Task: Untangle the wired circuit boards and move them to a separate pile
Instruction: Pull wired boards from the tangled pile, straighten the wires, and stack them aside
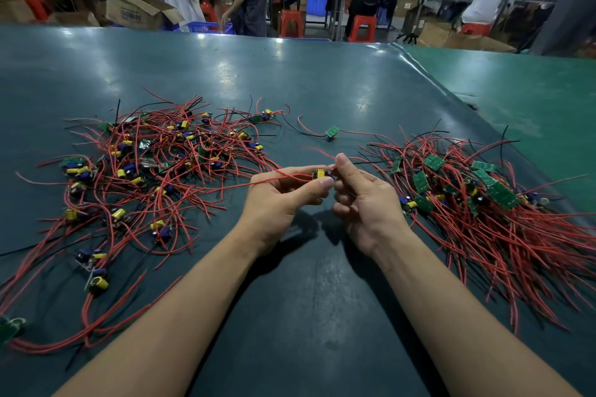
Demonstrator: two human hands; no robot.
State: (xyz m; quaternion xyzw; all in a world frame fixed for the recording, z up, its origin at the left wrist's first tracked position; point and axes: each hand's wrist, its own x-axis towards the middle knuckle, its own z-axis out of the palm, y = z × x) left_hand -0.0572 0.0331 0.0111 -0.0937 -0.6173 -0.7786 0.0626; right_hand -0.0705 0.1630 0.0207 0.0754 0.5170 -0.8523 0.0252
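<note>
A tangled heap of small circuit boards [154, 158] with red and black wires covers the left of the dark green table [322, 284]. A tidier pile of boards [467, 190], wires trailing toward me, lies on the right. Between them, above the table, my left hand [277, 203] and my right hand [361, 200] both pinch one small board with a yellow part [319, 173]. Its red wires run left into the heap. One lone green board [332, 131] lies beyond my hands.
A lighter green mat [516, 90] overlaps the table at the far right. Beyond the table's far edge, people work at benches among red stools [292, 22], cardboard boxes [135, 6] and blue crates [209, 27].
</note>
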